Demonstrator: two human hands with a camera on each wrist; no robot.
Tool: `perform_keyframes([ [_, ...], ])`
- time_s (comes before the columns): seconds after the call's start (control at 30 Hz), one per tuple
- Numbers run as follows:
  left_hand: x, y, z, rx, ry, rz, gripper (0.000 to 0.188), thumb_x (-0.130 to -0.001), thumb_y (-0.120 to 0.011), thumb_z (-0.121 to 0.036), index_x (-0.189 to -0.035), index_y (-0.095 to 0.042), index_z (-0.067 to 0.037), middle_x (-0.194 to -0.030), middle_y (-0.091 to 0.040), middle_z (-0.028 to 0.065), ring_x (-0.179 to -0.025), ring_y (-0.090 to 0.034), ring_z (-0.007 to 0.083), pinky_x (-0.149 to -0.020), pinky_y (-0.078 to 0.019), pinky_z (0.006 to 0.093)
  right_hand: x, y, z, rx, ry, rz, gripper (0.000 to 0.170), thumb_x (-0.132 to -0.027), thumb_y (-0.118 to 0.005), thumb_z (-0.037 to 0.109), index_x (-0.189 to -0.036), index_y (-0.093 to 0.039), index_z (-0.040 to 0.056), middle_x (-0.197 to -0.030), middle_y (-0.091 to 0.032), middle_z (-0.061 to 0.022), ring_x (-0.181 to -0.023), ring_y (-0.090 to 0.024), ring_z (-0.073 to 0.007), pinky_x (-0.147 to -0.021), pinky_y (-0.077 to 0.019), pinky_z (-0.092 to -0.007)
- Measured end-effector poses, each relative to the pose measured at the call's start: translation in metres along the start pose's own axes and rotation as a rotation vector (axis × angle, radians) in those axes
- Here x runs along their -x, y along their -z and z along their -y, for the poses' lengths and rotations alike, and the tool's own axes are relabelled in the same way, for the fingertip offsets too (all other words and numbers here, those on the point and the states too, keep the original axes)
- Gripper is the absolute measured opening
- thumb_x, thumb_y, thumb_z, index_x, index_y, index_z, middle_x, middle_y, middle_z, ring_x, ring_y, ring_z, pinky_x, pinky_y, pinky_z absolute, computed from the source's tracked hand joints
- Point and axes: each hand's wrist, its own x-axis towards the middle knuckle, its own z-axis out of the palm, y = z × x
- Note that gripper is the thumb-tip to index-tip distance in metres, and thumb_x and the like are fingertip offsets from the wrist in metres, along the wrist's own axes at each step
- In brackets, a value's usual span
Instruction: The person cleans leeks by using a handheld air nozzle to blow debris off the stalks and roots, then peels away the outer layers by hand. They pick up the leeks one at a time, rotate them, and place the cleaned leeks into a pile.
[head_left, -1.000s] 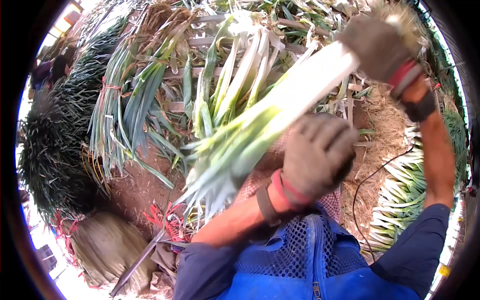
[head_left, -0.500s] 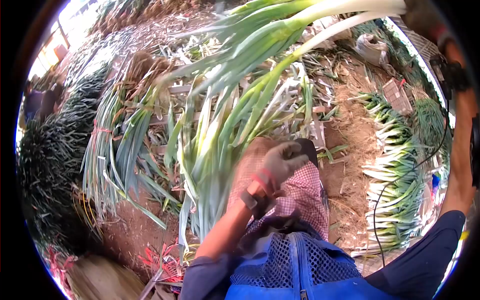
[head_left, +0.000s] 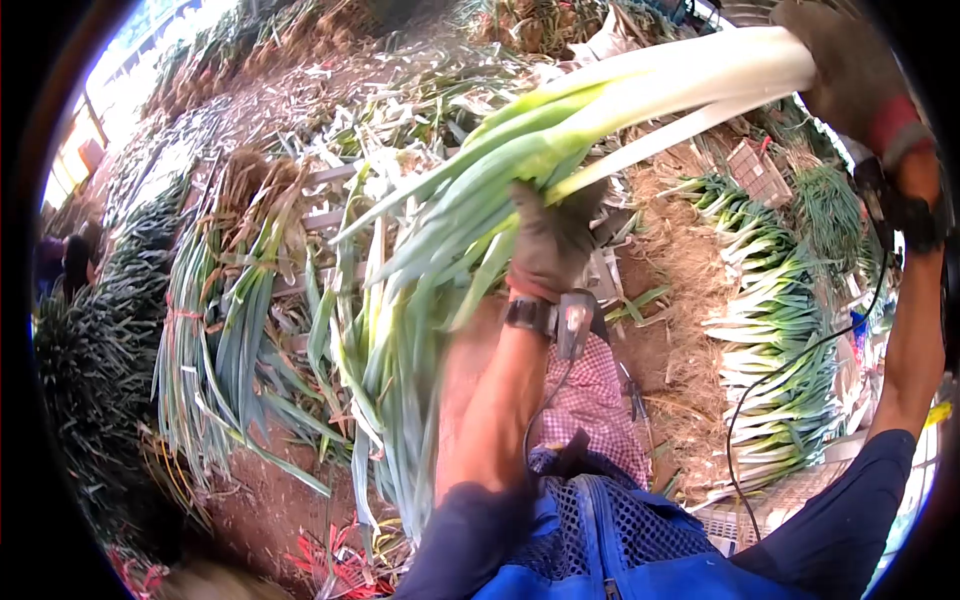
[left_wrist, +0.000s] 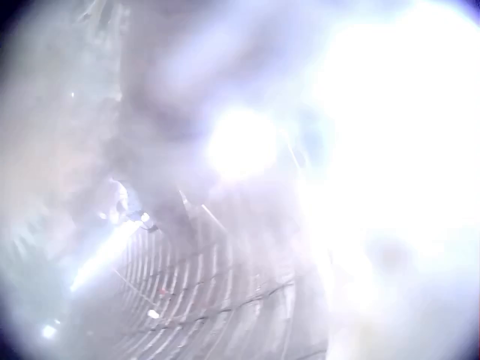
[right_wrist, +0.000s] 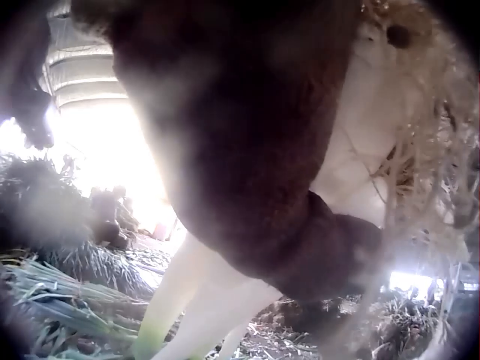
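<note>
My gloved right hand (head_left: 865,85) grips several leeks (head_left: 690,80) by their white root ends, at the upper right of the head view. Their green leaves (head_left: 480,190) hang down to the left. The right wrist view has the dark glove (right_wrist: 240,150) wrapped over the white shafts (right_wrist: 214,307), with pale stringy roots (right_wrist: 431,172) at its right. My left hand (head_left: 550,245), also gloved, is raised at the underside of the bunch, thumb straight up over the leaves and fingers spread apart behind. Glare washes out the left wrist view.
More leeks (head_left: 390,350) lie in front of my checked-clothed lap (head_left: 595,400). Tied bundles (head_left: 190,340) stand to the left. A long row of leeks (head_left: 775,350) lies at right beside straw (head_left: 680,260). A black cable (head_left: 745,400) loops near my right arm.
My right hand swung the leeks up and to the right, then slightly lower. My left hand rose from above my lap to the bunch, its fingers straightening. The view shifted.
</note>
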Motion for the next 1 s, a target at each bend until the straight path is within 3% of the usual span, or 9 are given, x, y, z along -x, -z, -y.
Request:
perform_keyframes([
  [0.07, -0.019, -0.016, -0.003, 0.111, -0.119, 0.051, 0.095, -0.081, -0.081, -0.071, -0.152, -0.052, -0.015, -0.146, -0.065, 0.0098, -0.132, -0.065, 0.0284, -0.097, -0.0636, 0.0549, 0.012, -0.066, -0.072, -0.098, 0.446, -0.325, 0.035, -0.087, -0.077, 0.019, -0.121, -0.07, 0.0134, -0.099, -0.072, -0.0144, -0.088, -0.071, -0.0341, -0.08, -0.0566, -0.0459],
  [0.1, -0.026, -0.013, -0.006, 0.106, -0.158, 0.036, 0.102, -0.079, -0.081, -0.074, -0.152, -0.05, -0.01, -0.143, -0.066, 0.014, -0.124, -0.068, 0.0286, -0.098, -0.0635, 0.0526, 0.028, -0.058, -0.084, -0.056, 0.344, -0.064, 0.07, -0.075, -0.083, 0.004, -0.141, -0.059, 0.0049, -0.131, -0.069, -0.0171, -0.114, -0.068, -0.0398, -0.097, -0.056, -0.0491],
  [0.2, -0.051, 0.027, -0.038, 0.351, -0.064, 0.121, 0.106, -0.08, -0.08, -0.077, -0.151, -0.051, -0.004, -0.136, -0.069, 0.0198, -0.11, -0.071, 0.0282, -0.093, -0.0644, 0.0432, 0.078, -0.065, -0.074, -0.066, 0.417, -0.315, 0.07, -0.072, -0.085, 0.005, -0.138, -0.062, 0.0058, -0.128, -0.07, -0.0174, -0.111, -0.069, -0.04, -0.096, -0.0563, -0.0489],
  [0.23, -0.047, -0.002, -0.039, 0.037, -0.316, -0.115, 0.102, -0.081, -0.079, -0.077, -0.149, -0.053, -0.005, -0.135, -0.069, 0.0186, -0.11, -0.071, 0.0305, -0.093, -0.064, 0.0433, 0.098, -0.061, -0.057, -0.178, 0.334, -0.279, 0.067, -0.072, -0.084, 0.008, -0.136, -0.064, 0.0066, -0.125, -0.071, -0.0173, -0.111, -0.07, -0.0389, -0.095, -0.0563, -0.0487],
  [0.37, -0.026, 0.016, -0.084, -0.25, -0.511, -0.081, 0.095, -0.088, -0.077, -0.067, -0.153, -0.053, -0.003, -0.154, -0.057, 0.0222, -0.141, -0.054, 0.0433, -0.123, -0.0356, 0.0668, 0.145, -0.076, 0.034, -0.489, -0.124, 0.015, 0.038, -0.079, -0.077, 0.021, -0.114, -0.067, 0.0093, -0.095, -0.071, -0.0115, -0.084, -0.07, -0.0318, -0.072, -0.0562, -0.0454],
  [0.4, -0.014, 0.047, -0.117, -0.023, -0.291, 0.271, 0.083, -0.095, -0.075, -0.057, -0.152, -0.053, -0.001, -0.153, -0.058, 0.0217, -0.142, -0.054, 0.0425, -0.125, -0.036, 0.062, 0.159, -0.09, 0.053, -0.574, -0.141, -0.005, 0.022, -0.084, -0.073, 0.022, -0.1, -0.065, 0.0096, -0.079, -0.067, -0.0084, -0.07, -0.069, -0.0276, -0.058, -0.0543, -0.0431],
  [0.53, 0.026, 0.025, -0.129, -0.679, -0.442, -0.367, 0.08, -0.097, -0.072, -0.051, -0.154, -0.051, -0.001, -0.154, -0.057, 0.0215, -0.143, -0.052, 0.0412, -0.125, -0.0365, 0.0592, 0.197, -0.122, 0.126, -0.862, -0.218, 0.168, 0.029, -0.093, -0.079, 0.027, -0.109, -0.069, 0.0048, -0.079, -0.067, -0.0023, -0.069, -0.072, -0.0167, -0.055, -0.064, -0.0311],
  [0.7, 0.024, 0.016, -0.064, -0.99, -0.296, -0.486, 0.075, -0.099, -0.068, -0.045, -0.156, -0.048, 0.0, -0.156, -0.056, 0.0213, -0.146, -0.05, 0.0395, -0.126, -0.0372, 0.0556, 0.24, -0.167, 0.213, -1.1, -0.249, 0.214, 0.032, -0.09, -0.075, 0.026, -0.113, -0.069, 0.0047, -0.081, -0.069, -0.0048, -0.069, -0.074, -0.0246, -0.056, -0.0607, -0.0408],
  [1.0, -0.096, -0.073, 0.045, -1.332, -0.208, 0.08, 0.069, -0.104, -0.061, -0.033, -0.16, -0.042, 0.001, -0.158, -0.053, 0.0209, -0.15, -0.047, 0.0365, -0.126, -0.0384, 0.0492, 0.335, -0.211, 0.158, -1.217, -0.653, 0.374, 0.038, -0.081, -0.075, 0.025, -0.114, -0.072, 0.008, -0.09, -0.074, -0.0089, -0.079, -0.074, -0.0324, -0.069, -0.0602, -0.0432],
])
